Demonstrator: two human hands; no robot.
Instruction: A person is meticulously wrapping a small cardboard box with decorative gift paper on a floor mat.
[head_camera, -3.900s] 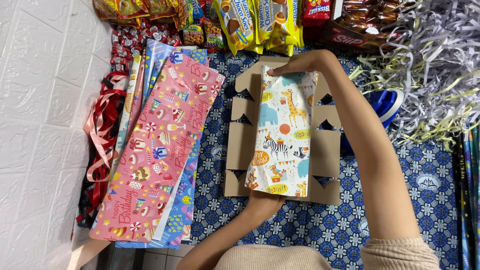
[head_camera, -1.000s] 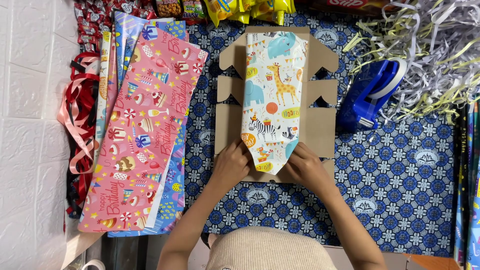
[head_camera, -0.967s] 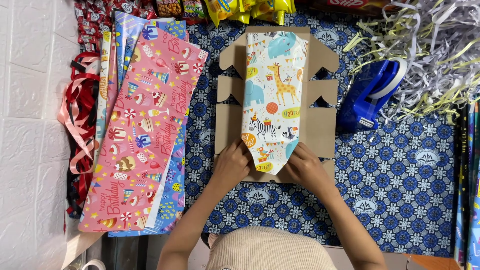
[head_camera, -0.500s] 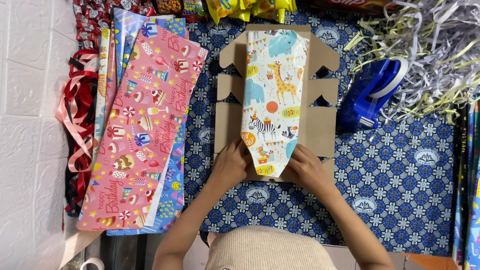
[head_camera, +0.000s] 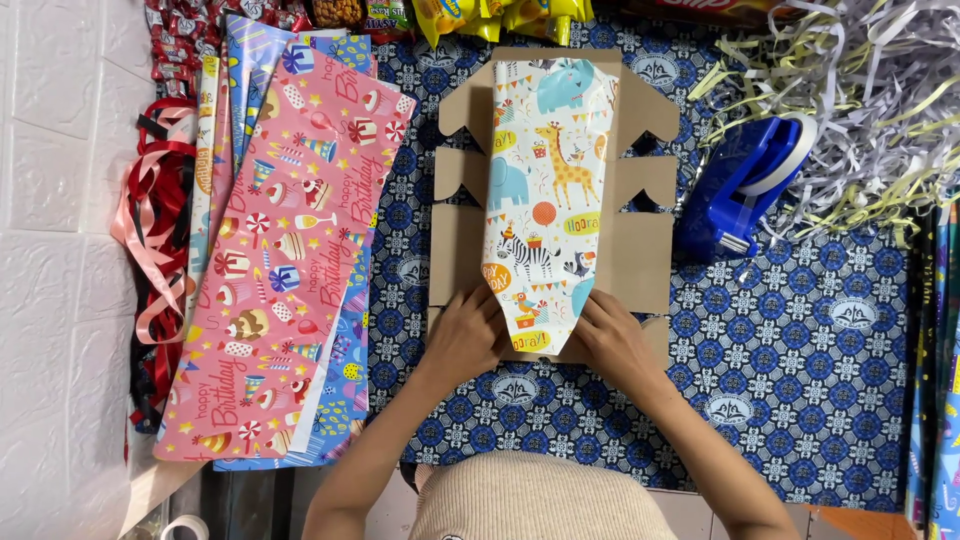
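Bare patterned cloth (head_camera: 800, 400) right of cardboard (head_camera: 640, 250), tape dispenser (head_camera: 745, 185) above it, gift-wrap sheets (head_camera: 290, 260) crowding left

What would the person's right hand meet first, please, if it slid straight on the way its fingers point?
Probably the animal-print wrapping paper, whose tapered end the right hand already touches.

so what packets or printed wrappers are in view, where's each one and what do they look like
yellow snack packets: top edge above the cardboard, glossy bags, partly cut off.
red snack packets: top left corner, small shiny wrappers in a heap.
red package: top edge right of centre, only a strip shows.
animal-print wrapping paper: on the cardboard, folded to a point between left hand and right hand.
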